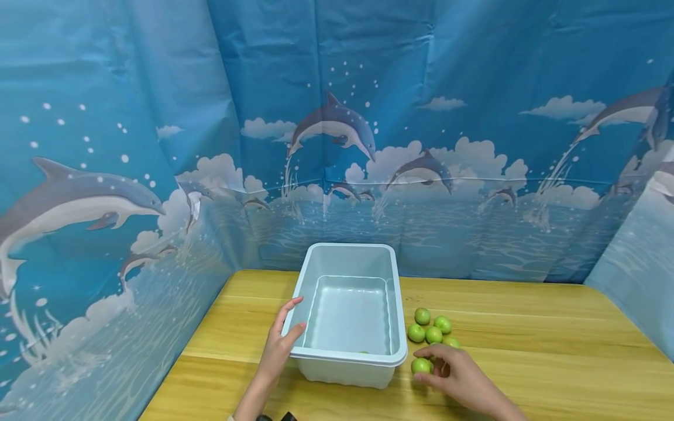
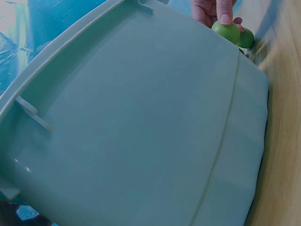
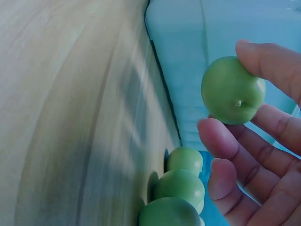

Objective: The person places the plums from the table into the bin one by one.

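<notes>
A pale blue-grey plastic basin (image 1: 347, 357) stands on the wooden table. My left hand (image 1: 279, 341) grips its left rim near the front corner, the thumb over the edge. To the basin's right, my right hand (image 1: 457, 374) pinches a round green plum (image 3: 233, 92) between thumb and fingers. That plum shows its small stem end in the right wrist view and is close beside the basin's wall. Several more green plums (image 1: 422, 316) lie in a cluster just beyond the right hand. A sliver of green (image 1: 364, 352) peeks above the basin's near rim, inside it.
The yellow wood-grain table (image 1: 526, 339) extends to the right of the plums. A blue curtain (image 1: 463, 228) with dolphins hangs behind and along the sides. Small black objects (image 1: 288, 416) show at the bottom edge, below the basin.
</notes>
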Demonstrator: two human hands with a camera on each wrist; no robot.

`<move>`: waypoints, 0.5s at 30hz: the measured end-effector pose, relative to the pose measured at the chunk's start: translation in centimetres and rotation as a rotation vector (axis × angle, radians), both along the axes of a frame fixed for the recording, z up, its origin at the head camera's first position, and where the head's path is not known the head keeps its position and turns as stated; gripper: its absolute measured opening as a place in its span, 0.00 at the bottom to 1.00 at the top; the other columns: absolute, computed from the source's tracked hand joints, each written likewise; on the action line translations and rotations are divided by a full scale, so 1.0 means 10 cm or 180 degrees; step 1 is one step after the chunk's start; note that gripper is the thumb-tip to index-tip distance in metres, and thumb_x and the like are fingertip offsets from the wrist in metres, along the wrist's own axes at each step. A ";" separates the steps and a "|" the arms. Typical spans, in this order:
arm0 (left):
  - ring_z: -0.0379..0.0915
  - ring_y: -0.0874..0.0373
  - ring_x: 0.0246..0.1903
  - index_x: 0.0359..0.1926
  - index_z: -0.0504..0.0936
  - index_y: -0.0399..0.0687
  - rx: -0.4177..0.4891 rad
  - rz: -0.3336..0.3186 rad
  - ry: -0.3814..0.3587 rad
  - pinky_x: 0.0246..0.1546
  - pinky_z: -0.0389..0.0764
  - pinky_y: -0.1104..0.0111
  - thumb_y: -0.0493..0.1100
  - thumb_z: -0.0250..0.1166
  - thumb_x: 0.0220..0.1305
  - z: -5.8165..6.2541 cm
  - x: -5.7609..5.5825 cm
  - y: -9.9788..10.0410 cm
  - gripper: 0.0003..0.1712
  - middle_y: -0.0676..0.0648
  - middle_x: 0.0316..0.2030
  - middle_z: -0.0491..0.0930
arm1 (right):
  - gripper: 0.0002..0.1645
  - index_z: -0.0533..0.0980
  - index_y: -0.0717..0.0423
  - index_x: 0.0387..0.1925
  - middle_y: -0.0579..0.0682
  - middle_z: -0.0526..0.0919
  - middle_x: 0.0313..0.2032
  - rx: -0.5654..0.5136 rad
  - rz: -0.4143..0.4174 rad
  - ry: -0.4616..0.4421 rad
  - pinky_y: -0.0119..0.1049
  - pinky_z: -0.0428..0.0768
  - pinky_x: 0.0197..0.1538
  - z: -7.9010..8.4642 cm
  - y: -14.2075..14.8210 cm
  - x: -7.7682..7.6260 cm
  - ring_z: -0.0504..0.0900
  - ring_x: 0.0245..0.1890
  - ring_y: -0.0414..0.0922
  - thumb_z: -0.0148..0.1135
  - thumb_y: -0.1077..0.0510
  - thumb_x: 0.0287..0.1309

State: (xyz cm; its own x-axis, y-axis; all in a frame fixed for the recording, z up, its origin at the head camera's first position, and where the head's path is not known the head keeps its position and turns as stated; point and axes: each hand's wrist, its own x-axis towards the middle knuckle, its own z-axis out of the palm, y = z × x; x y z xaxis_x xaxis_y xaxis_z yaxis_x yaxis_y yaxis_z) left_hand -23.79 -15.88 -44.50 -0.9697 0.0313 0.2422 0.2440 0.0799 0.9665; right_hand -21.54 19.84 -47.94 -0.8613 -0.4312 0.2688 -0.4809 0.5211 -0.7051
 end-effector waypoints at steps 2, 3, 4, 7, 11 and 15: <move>0.44 0.47 0.69 0.66 0.65 0.46 0.0000 0.0002 0.0003 0.62 0.44 0.42 0.41 0.59 0.65 0.00 0.00 0.00 0.28 0.45 0.68 0.58 | 0.24 0.79 0.56 0.47 0.38 0.75 0.25 -0.0011 -0.0066 0.0004 0.31 0.73 0.26 0.01 0.00 0.01 0.72 0.23 0.34 0.69 0.47 0.52; 0.44 0.47 0.69 0.66 0.65 0.46 -0.0004 0.0002 0.0003 0.62 0.44 0.42 0.41 0.59 0.65 0.00 0.00 0.00 0.28 0.45 0.68 0.58 | 0.24 0.79 0.56 0.47 0.38 0.76 0.25 -0.0023 -0.0090 0.0010 0.31 0.73 0.26 0.02 0.00 0.01 0.72 0.23 0.34 0.69 0.47 0.52; 0.44 0.47 0.68 0.66 0.65 0.46 -0.0008 0.0007 -0.0003 0.62 0.45 0.43 0.41 0.58 0.65 0.00 0.00 0.00 0.28 0.45 0.68 0.57 | 0.24 0.79 0.56 0.47 0.38 0.76 0.25 -0.0029 -0.0109 0.0017 0.31 0.73 0.26 0.02 0.00 0.01 0.72 0.23 0.34 0.69 0.47 0.52; 0.45 0.47 0.68 0.66 0.65 0.46 -0.0003 0.0016 -0.0007 0.62 0.45 0.43 0.41 0.58 0.65 -0.01 -0.01 0.00 0.28 0.44 0.68 0.57 | 0.23 0.79 0.56 0.47 0.38 0.76 0.26 -0.0067 -0.0132 0.0064 0.31 0.73 0.25 0.03 -0.01 0.02 0.72 0.23 0.34 0.69 0.47 0.52; 0.45 0.46 0.68 0.66 0.65 0.46 0.0002 0.0011 -0.0005 0.63 0.45 0.43 0.40 0.58 0.65 -0.01 -0.01 0.00 0.28 0.44 0.68 0.57 | 0.22 0.79 0.55 0.46 0.38 0.76 0.27 -0.0094 -0.0153 0.0140 0.31 0.74 0.25 0.02 -0.02 0.03 0.72 0.23 0.34 0.69 0.48 0.53; 0.45 0.46 0.68 0.66 0.65 0.46 0.0001 0.0000 0.0001 0.63 0.45 0.43 0.41 0.58 0.65 -0.01 -0.01 0.00 0.28 0.44 0.68 0.56 | 0.21 0.79 0.54 0.45 0.37 0.76 0.28 -0.0094 -0.0208 0.0203 0.31 0.74 0.25 0.02 -0.02 0.03 0.72 0.24 0.34 0.69 0.47 0.52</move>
